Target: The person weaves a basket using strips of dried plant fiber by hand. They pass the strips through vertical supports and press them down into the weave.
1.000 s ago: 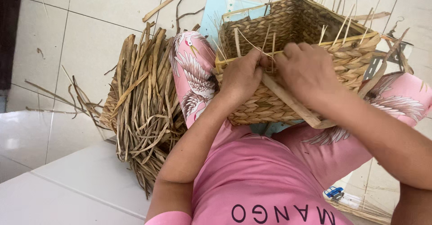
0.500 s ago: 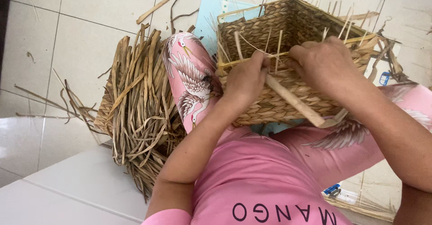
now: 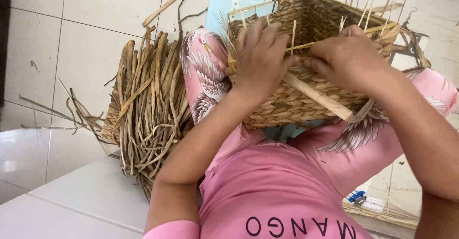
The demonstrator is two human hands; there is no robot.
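Observation:
A square woven straw basket [image 3: 291, 105] rests on my lap, its open top facing away, thin stakes sticking up from the rim. My left hand [image 3: 260, 57] grips the near rim at the left corner, fingers curled over the edge. My right hand [image 3: 346, 55] pinches a flat pale straw strip [image 3: 318, 95] at the rim, right beside the left hand. The strip runs down and right across the basket's near wall. My legs wear pink trousers with a white bird print [image 3: 203, 71].
A thick bundle of dried brown straw strands [image 3: 146, 105] lies on the tiled floor left of my knee. A light blue sheet [image 3: 217, 9] lies under the basket's far side. Loose straw scraps [image 3: 160, 10] dot the tiles. A small blue object [image 3: 356, 196] lies lower right.
The view has shifted, so the basket sits higher and more central. My left hand has slid over the rim's corner, and both hands have closed in on the strip at the rim.

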